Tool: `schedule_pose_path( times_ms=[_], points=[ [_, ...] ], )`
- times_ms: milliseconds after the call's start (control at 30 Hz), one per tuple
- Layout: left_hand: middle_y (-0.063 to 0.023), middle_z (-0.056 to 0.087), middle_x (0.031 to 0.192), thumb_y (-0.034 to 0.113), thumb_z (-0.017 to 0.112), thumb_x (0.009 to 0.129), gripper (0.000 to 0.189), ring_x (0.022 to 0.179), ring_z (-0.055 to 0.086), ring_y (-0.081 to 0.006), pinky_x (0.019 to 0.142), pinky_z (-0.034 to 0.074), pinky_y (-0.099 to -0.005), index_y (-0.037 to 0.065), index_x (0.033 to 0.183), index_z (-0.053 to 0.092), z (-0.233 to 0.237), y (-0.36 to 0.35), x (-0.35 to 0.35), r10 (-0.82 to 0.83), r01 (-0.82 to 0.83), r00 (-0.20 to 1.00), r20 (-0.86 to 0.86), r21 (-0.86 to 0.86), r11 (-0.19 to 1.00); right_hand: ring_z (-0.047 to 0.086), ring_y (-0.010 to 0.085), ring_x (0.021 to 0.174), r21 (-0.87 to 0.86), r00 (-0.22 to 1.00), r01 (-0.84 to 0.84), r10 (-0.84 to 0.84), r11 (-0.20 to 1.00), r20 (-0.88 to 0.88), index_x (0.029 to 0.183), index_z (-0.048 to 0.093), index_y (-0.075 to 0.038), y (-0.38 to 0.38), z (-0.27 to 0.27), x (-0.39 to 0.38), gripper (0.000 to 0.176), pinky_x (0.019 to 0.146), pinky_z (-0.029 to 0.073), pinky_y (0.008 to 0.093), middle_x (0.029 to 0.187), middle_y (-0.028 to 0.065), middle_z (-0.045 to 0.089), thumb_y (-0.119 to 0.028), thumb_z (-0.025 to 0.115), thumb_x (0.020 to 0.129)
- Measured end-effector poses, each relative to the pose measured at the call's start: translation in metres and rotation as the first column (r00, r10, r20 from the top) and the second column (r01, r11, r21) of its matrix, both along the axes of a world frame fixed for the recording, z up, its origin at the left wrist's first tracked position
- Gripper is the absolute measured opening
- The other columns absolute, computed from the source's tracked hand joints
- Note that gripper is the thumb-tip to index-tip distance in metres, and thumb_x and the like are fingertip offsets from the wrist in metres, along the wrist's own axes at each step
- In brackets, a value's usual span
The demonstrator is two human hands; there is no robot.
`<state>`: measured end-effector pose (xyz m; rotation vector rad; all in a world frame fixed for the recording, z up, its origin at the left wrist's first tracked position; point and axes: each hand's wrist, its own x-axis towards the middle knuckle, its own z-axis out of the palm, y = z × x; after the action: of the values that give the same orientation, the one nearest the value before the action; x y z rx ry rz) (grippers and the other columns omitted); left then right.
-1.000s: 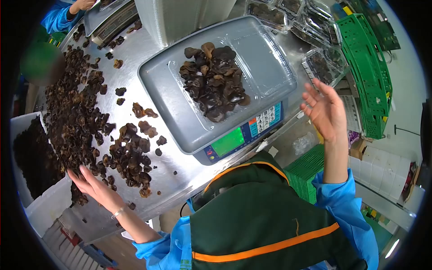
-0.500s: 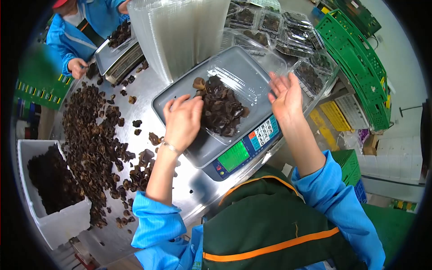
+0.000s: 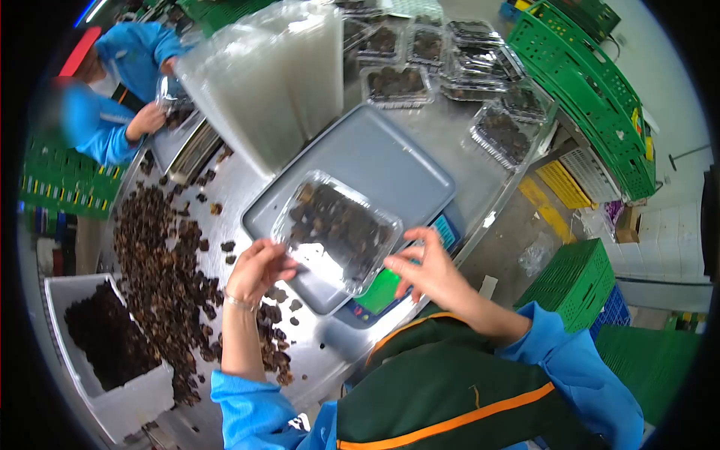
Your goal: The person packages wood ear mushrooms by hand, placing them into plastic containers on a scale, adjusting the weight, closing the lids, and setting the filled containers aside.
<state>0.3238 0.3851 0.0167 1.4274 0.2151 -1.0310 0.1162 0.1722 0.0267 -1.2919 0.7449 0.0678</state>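
Observation:
A clear plastic clamshell box (image 3: 341, 229) of dark wood ear mushrooms is between my hands, its lid down over them. It is tilted over the near part of the grey scale tray (image 3: 397, 154). My left hand (image 3: 259, 271) has its curled fingers at the box's left corner. At the right edge, my right hand (image 3: 431, 270) grips with thumb and fingers. Below the box, the scale's green display (image 3: 380, 291) is partly covered. Loose wood ear mushrooms (image 3: 161, 262) lie in a heap left of the scale.
A tall stack of clear plastic lids or boxes (image 3: 262, 82) stands behind the tray. Filled boxes (image 3: 480, 60) sit at the back right. A white foam bin (image 3: 109, 360) holds more mushrooms. Across the table, a co-worker (image 3: 124, 97) handles a box. Green crates (image 3: 585, 97) are at right.
The box was open in the tray, with my left hand at the mushrooms and my right hand apart. Now its lid is down and both hands are at its edges. My view has shifted.

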Motion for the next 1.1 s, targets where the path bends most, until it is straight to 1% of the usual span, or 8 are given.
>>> schedule_pose_path(
  times_ms=[633,700,767,800,867,967,1033,1100],
  points=[
    [-0.0102,0.060,0.081,0.017,0.043,0.094,0.018,0.073,0.061,-0.0204,0.071,0.053,-0.0353,0.002,0.095,0.052,0.015,-0.106,-0.046,-0.144,0.144,0.987,0.078,-0.001,0.990,0.063,0.0232,0.058,0.537,0.962,0.015,-0.158,0.843,0.221,0.098,0.041,-0.002,-0.129,-0.032,0.017,0.024,0.048,0.052,0.0335,0.077,0.0150,0.061,0.001,0.057,0.081],
    [-0.0114,0.060,0.092,0.019,0.042,0.095,0.024,0.086,0.060,-0.0220,0.081,0.049,-0.0352,-0.001,0.103,0.054,0.038,-0.127,-0.030,-0.324,0.249,0.887,0.328,0.250,0.935,0.063,0.0240,0.057,0.594,0.917,0.034,-0.261,0.804,0.301,0.100,0.042,-0.003,-0.164,-0.026,0.023,0.026,0.047,0.052,0.0342,0.077,0.0152,0.061,0.001,0.058,0.080],
    [-0.0133,0.058,0.107,0.018,0.042,0.095,0.029,0.101,0.056,-0.0244,0.089,0.044,-0.0360,-0.002,0.113,0.052,0.103,-0.169,-0.002,-0.667,0.137,0.208,0.715,0.654,0.744,0.063,0.0254,0.057,0.537,0.850,0.062,-0.327,0.841,0.413,0.101,0.038,-0.004,-0.212,-0.012,0.033,0.029,0.048,0.052,0.0353,0.074,0.0161,0.060,-0.001,0.057,0.080],
    [-0.0156,0.054,0.118,0.014,0.043,0.094,0.031,0.111,0.050,-0.0260,0.096,0.038,-0.0380,-0.002,0.119,0.050,0.111,-0.167,0.015,-0.537,-0.078,0.268,0.800,0.573,0.816,0.062,0.0252,0.056,0.464,0.810,0.091,-0.337,0.881,0.480,0.102,0.039,-0.005,-0.237,-0.004,0.038,0.028,0.048,0.053,0.0355,0.073,0.0161,0.060,-0.002,0.057,0.081],
    [-0.0179,0.046,0.128,0.008,0.045,0.090,0.041,0.122,0.040,-0.0303,0.101,0.029,-0.0406,0.000,0.129,0.041,0.134,-0.161,0.062,-0.765,-0.443,-0.296,0.572,0.628,0.640,0.063,0.0235,0.059,0.377,0.765,0.269,-0.435,0.886,0.476,0.099,0.040,-0.006,-0.279,-0.003,0.050,0.027,0.047,0.052,0.0339,0.074,0.0167,0.061,-0.002,0.058,0.079],
    [-0.0163,0.050,0.122,0.008,0.051,0.085,0.041,0.115,0.045,-0.0299,0.102,0.026,-0.0410,0.002,0.125,0.045,0.153,-0.147,0.120,-0.913,-0.738,-0.353,0.207,0.538,0.407,0.061,0.0205,0.062,0.371,0.696,0.441,-0.572,0.817,0.433,0.095,0.042,-0.004,-0.349,-0.033,0.074,0.021,0.052,0.051,0.0320,0.078,0.0165,0.062,-0.002,0.056,0.079],
    [-0.0149,0.057,0.107,0.008,0.052,0.084,0.032,0.104,0.051,-0.0291,0.099,0.028,-0.0414,0.001,0.115,0.052,0.177,-0.141,0.144,-0.998,-0.271,0.064,0.026,0.963,0.008,0.062,0.0215,0.073,0.304,0.686,0.519,-0.602,0.799,0.409,0.101,0.041,-0.002,-0.383,-0.062,0.086,0.023,0.059,0.051,0.0326,0.085,0.0175,0.060,-0.005,0.055,0.082],
    [-0.0132,0.058,0.089,0.004,0.053,0.080,0.018,0.090,0.053,-0.0301,0.093,0.030,-0.0416,0.000,0.098,0.055,0.176,-0.135,0.148,-0.982,-0.307,-0.176,0.074,0.943,0.126,0.061,0.0214,0.080,0.209,0.704,0.628,-0.662,0.749,0.258,0.114,0.040,-0.006,-0.385,-0.067,0.084,0.032,0.063,0.050,0.0325,0.101,0.0160,0.059,-0.009,0.054,0.085]
  ],
)
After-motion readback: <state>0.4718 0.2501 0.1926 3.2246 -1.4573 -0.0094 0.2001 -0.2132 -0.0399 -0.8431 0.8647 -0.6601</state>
